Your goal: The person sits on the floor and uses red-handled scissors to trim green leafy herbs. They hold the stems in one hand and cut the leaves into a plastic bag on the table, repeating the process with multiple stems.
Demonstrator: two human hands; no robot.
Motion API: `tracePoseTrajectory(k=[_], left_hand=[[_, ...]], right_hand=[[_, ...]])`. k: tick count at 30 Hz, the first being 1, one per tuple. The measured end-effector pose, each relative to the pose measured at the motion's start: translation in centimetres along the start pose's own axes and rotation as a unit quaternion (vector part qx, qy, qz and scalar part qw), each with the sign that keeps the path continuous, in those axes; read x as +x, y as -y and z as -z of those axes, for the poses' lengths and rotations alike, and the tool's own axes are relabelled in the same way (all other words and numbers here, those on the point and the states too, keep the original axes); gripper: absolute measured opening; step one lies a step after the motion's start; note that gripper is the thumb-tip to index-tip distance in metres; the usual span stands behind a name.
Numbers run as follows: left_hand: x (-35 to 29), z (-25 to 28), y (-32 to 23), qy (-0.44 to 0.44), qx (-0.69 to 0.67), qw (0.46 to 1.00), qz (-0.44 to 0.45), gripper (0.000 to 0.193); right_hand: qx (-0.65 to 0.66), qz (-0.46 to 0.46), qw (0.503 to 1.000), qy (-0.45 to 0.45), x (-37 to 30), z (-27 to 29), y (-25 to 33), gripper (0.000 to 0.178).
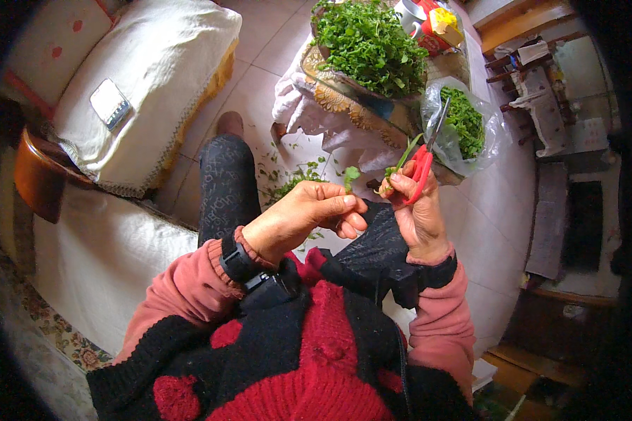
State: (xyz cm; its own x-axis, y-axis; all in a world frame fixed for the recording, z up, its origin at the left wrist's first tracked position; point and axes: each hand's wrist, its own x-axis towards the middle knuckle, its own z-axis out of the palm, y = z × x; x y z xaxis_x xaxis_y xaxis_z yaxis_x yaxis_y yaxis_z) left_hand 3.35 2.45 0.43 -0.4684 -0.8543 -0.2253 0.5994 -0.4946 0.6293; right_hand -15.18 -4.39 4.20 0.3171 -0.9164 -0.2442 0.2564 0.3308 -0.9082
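Observation:
My left hand is closed in a pinch, with a small green herb leaf standing up at its fingertips. Close by on the right, my right hand grips red-handled scissors, their blades pointing up and away from me. Between the thumb and fingers of that same hand are green herb stems. Beyond the scissors sits a clear plastic bag holding cut greens. A large heap of leafy herbs rests on the table at the far side.
The small table has a patterned, lace-edged cover. A white mug and a red and yellow packet stand behind the herbs. Scattered leaves lie on the tiled floor. To the left, a phone lies on a white-covered seat.

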Motion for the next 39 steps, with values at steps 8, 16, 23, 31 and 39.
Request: tracePoseTrajectory(k=[8, 16, 23, 31, 39], left_hand=[[0.7, 4.1, 1.9, -0.072, 0.027, 0.997, -0.001, 0.029], [2.2, 8.0, 4.0, -0.226, 0.285, 0.93, -0.056, 0.063], [3.2, 7.0, 3.7, -0.154, 0.243, 0.957, -0.037, 0.04], [3.8, 6.6, 3.3, -0.174, 0.228, 0.958, 0.0, 0.032], [4.0, 7.1, 3.2, -0.186, 0.204, 0.961, 0.001, 0.027]], right_hand=[[-0.107, -0.014, 0.994, 0.01, 0.5, 0.9, -0.9, 0.022], [-0.246, 0.14, 0.957, -0.07, 1.7, 4.8, 0.8, 0.018], [-0.363, 0.165, 0.883, -0.249, 8.1, 12.7, 5.8, 0.011], [-0.574, 0.126, 0.751, -0.299, 13.2, 13.8, 1.5, 0.043], [-0.608, 0.123, 0.708, -0.338, 13.7, 14.8, 0.8, 0.025]])
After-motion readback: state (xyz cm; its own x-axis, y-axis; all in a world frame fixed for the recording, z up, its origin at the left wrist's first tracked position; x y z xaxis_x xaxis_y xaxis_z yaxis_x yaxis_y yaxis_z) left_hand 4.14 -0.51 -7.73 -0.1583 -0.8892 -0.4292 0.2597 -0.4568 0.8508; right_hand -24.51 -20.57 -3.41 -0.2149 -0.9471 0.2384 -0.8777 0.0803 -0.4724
